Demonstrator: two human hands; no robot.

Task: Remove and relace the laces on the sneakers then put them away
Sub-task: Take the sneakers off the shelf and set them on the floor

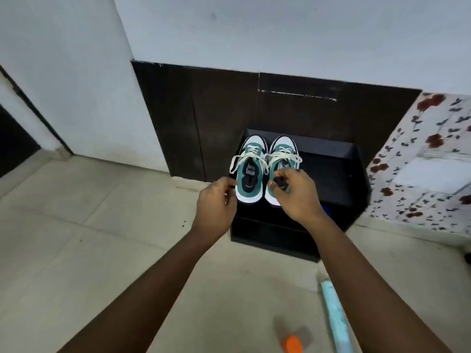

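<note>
Two teal-and-white sneakers stand side by side, toes toward the wall, on top of a black shoe rack against a dark tiled wall base. Left sneaker and right sneaker are both laced, cream laces tied in loose bows. Left hand sits at the outer heel edge of the left sneaker, fingers curled; whether it grips the shoe cannot be told. Right hand pinches the heel collar of the right sneaker, thumb and fingers curled onto it. On the floor nearby: a pale blue tube and a blurred orange object
</note>
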